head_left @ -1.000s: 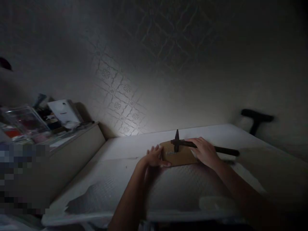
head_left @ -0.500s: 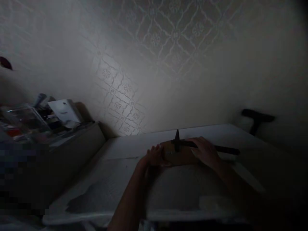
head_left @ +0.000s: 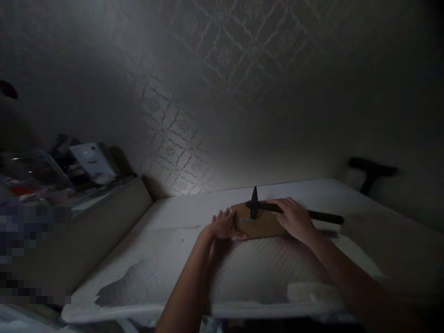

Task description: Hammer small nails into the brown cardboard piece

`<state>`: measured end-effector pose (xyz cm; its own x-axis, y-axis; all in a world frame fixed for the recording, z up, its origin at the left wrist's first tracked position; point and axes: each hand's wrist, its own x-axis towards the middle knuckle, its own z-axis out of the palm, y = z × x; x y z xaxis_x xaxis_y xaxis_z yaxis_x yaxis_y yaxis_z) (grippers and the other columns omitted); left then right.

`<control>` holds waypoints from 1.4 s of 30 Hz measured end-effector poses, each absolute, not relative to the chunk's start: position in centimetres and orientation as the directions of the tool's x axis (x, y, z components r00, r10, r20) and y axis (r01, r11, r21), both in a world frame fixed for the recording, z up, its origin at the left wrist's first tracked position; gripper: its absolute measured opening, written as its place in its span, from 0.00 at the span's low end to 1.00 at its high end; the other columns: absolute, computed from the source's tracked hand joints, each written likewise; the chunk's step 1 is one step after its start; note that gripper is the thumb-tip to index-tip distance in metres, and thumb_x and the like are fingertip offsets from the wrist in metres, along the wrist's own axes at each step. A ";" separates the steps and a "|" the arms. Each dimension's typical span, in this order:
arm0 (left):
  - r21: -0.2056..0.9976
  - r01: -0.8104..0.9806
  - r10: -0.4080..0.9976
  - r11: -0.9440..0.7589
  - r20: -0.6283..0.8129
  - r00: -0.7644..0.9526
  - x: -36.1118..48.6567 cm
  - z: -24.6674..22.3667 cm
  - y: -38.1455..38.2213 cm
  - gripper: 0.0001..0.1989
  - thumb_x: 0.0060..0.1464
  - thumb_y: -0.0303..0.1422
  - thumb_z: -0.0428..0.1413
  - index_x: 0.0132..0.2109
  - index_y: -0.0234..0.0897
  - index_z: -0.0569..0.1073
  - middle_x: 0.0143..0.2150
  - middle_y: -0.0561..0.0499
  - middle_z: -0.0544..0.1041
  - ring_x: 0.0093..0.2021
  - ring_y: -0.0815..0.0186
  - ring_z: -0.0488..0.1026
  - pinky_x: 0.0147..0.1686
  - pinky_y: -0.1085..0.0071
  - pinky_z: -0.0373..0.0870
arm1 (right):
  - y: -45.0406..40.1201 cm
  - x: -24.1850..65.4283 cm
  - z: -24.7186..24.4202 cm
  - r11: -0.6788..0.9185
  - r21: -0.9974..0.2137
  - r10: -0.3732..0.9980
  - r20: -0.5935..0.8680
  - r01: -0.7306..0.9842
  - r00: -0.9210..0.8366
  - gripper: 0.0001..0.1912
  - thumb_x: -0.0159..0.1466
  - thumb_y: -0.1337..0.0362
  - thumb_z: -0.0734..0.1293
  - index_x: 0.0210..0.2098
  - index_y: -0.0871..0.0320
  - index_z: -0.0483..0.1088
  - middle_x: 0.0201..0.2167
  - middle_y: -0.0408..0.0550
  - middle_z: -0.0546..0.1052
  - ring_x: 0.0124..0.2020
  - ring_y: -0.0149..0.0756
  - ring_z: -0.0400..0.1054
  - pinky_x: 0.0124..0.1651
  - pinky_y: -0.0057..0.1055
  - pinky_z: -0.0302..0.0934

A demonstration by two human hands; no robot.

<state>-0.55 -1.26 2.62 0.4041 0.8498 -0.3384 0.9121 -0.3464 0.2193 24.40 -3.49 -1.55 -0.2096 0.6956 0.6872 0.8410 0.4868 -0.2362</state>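
Observation:
A flat brown board (head_left: 265,227) lies on the white table, with a row of small pale marks or bits (head_left: 247,220) near its left end, too small to identify. My left hand (head_left: 224,225) holds the board's left end, thumb along the front edge and fingers spread toward the back. A dark hammer (head_left: 325,216) is in my right hand (head_left: 294,217), which grips the handle partway along. The hammer's head is over the board just beside the pale row, its pointed end upward; whether it touches the board I cannot tell. The handle's end sticks out to the right.
The white table (head_left: 156,249) has a worn grey patch at front left and meets a patterned wall (head_left: 180,148). On the left, a raised cabinet (head_left: 114,222) carries a white box (head_left: 92,159) and a clear container. A dark T-shaped object (head_left: 373,171) stands at right.
The light has shifted: the wall is darker, the board and hands brighter. The hammer and both hands hold nearly the same places.

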 end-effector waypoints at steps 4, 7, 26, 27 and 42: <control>0.202 0.916 0.848 -0.347 -0.349 0.399 -0.4 2.8 -1.4 0.59 0.35 0.64 0.51 0.66 0.39 0.35 0.67 0.41 0.32 0.66 0.47 0.29 0.61 0.47 0.34 | -3.5 24.2 -1.5 0.487 -0.230 0.684 0.701 0.842 -0.204 0.16 0.58 0.71 0.61 0.45 0.53 0.67 0.40 0.48 0.74 0.42 0.41 0.65 0.44 0.39 0.61; 0.198 0.919 0.851 -0.342 -0.349 0.392 -0.3 2.8 -1.5 0.58 0.36 0.63 0.51 0.66 0.39 0.35 0.68 0.41 0.33 0.66 0.47 0.29 0.61 0.48 0.33 | -3.6 24.0 -1.5 0.492 -0.232 0.692 0.690 0.839 -0.215 0.15 0.59 0.71 0.61 0.45 0.53 0.67 0.41 0.48 0.74 0.43 0.41 0.65 0.44 0.38 0.60; 0.210 0.916 0.854 -0.342 -0.337 0.396 0.0 2.6 -1.3 0.58 0.35 0.63 0.52 0.66 0.42 0.35 0.68 0.42 0.33 0.66 0.45 0.30 0.60 0.46 0.34 | -3.5 22.7 -1.2 0.533 -0.224 0.663 0.709 0.816 -0.239 0.18 0.59 0.73 0.60 0.47 0.53 0.67 0.41 0.48 0.74 0.44 0.42 0.64 0.43 0.40 0.60; 0.212 0.916 0.855 -0.340 -0.336 0.395 0.0 2.6 -1.3 0.58 0.35 0.63 0.52 0.66 0.42 0.35 0.68 0.42 0.33 0.66 0.45 0.30 0.60 0.46 0.34 | -3.6 22.6 -1.2 0.534 -0.222 0.662 0.711 0.816 -0.239 0.18 0.59 0.74 0.60 0.47 0.53 0.67 0.41 0.48 0.73 0.44 0.42 0.64 0.43 0.40 0.60; 0.222 0.915 0.860 -0.337 -0.323 0.395 0.1 2.5 -1.3 0.57 0.35 0.62 0.53 0.66 0.44 0.36 0.68 0.42 0.34 0.66 0.45 0.30 0.60 0.46 0.35 | -3.8 21.0 -0.9 0.504 -0.212 0.676 0.700 0.837 -0.230 0.20 0.58 0.75 0.60 0.47 0.52 0.67 0.42 0.48 0.73 0.44 0.42 0.63 0.44 0.39 0.59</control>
<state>0.14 -1.33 2.51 0.3952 0.8598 -0.3235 0.9149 -0.3370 0.2220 20.97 -3.83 -0.89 -0.2302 0.6764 0.6997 0.8371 0.5043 -0.2120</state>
